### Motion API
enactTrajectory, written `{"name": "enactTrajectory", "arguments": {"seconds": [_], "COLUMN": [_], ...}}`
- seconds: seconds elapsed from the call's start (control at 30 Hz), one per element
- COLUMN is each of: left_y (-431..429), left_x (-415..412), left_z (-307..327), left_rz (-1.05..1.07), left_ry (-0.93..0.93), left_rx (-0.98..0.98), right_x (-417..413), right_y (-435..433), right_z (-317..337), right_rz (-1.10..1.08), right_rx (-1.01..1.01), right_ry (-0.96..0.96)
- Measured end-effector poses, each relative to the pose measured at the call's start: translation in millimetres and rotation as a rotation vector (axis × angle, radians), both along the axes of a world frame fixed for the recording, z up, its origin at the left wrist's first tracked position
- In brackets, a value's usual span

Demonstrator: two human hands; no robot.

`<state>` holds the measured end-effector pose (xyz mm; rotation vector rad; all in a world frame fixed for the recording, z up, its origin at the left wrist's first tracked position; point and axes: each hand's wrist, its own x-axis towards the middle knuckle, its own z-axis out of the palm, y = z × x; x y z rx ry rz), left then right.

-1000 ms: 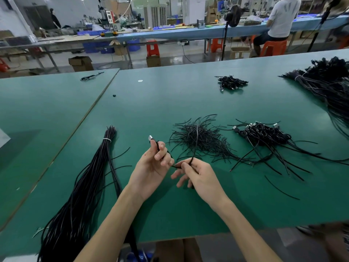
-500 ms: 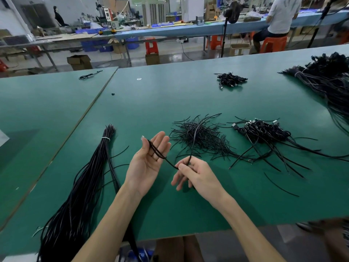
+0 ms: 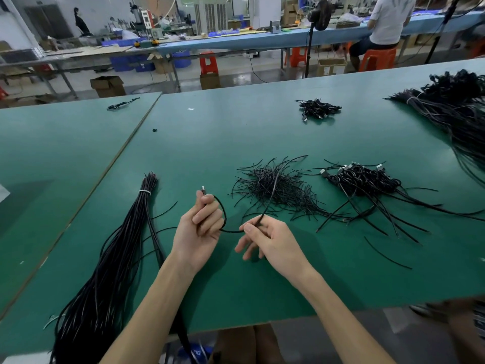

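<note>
Left hand (image 3: 199, 232) newly round part-hidden cable (image 3: 225, 215)

Left hand (image 3: 199, 227) closes again, fingers curling back round the cable (image 3: 225, 215), which now bows into a loop toward the right hand (image 3: 265, 240).

The cable (image 3: 224, 219) is black with a silver plug, the table (image 3: 210, 143) green, the stools (image 3: 209, 62) orange-red.
</note>
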<state>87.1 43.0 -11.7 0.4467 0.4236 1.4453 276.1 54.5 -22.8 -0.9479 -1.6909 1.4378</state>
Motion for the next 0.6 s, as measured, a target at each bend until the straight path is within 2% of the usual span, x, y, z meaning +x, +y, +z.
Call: {"name": "enactTrajectory", "arguments": {"seconds": [0.1, 0.17, 0.27, 0.33, 0.43, 0.53, 0.6], "left_y": [-2, -4, -6, -7, -8, -10, -11], "left_x": [-2, 3, 17, 24, 26, 32, 33], "left_z": [-1, -2, -3, -6, -14, -17, -15], "left_rz": [-0.015, 0.005, 0.078, 0.163, 0.288, 0.278, 0.331], "left_ry": [0.171, 0.45, 0.979, 1.222, 1.509, 1.811, 1.85], "left_rx": [0.013, 0.041, 0.135, 0.23, 0.36, 0.44, 0.437], "right_x": [2, 3, 6, 7, 8, 8, 8], "right_y": [0, 0, 1, 1, 1, 0, 0], "right_z": [2, 2, 0, 0, 1, 1, 2], "right_rz": [-0.061, -0.134, -0.25, -0.285, -0.286, -0.279, -0.282], "right_rx": [-0.027, -0.03, -0.009, -0.009, -0.029, -0.062, -0.108], "right_ry": [0.08, 0.129, 0.164, 0.199, 0.265, 0.325, 0.38]}}
